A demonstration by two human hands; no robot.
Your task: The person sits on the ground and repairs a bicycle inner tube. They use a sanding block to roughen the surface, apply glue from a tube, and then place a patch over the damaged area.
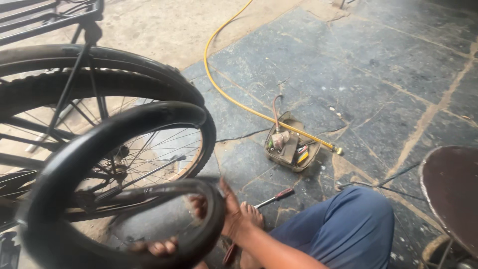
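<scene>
1. The floor (pixel 388 65) is dark, uneven stone slabs with pale, gritty joints; toward its far-left part it turns to sandy, rough concrete.
2. A bicycle wheel (pixel 124 99) stands at the floor's left edge: knobbly black rubber tread, thin silver spokes, a curved black mudguard arching above it.
3. The inner tube (pixel 124 119), a smooth, matte black rubber loop, hangs in front of that wheel, bent into a large curl whose lower end sags toward the near edge of the floor.
4. A blue trouser leg (pixel 343 229) of soft, creased cloth folds at the floor's near edge, right of the tube.
5. A round, rusty brown metal seat (pixel 450 189) with a thin rim sits at the floor's right edge.
6. The right hand (pixel 230 211) wraps the tube's lower right bend, palm pressed on the rubber, fingers curling round it.
7. The left hand (pixel 158 247) shows only fingertips, hooked over the tube's bottom edge from below and gripping it.
8. A bare foot (pixel 251 214) rests on the stone just beside the right hand.
9. A yellow hose (pixel 224 94), slim and glossy, snakes from the floor's far edge to mid-floor.
10. A small, dented, greyish tin tray (pixel 289 149) holds assorted small tools, lying under the hose's end.
11. A screwdriver (pixel 274 198) with a red handle and a thin steel shaft lies near the foot.
</scene>
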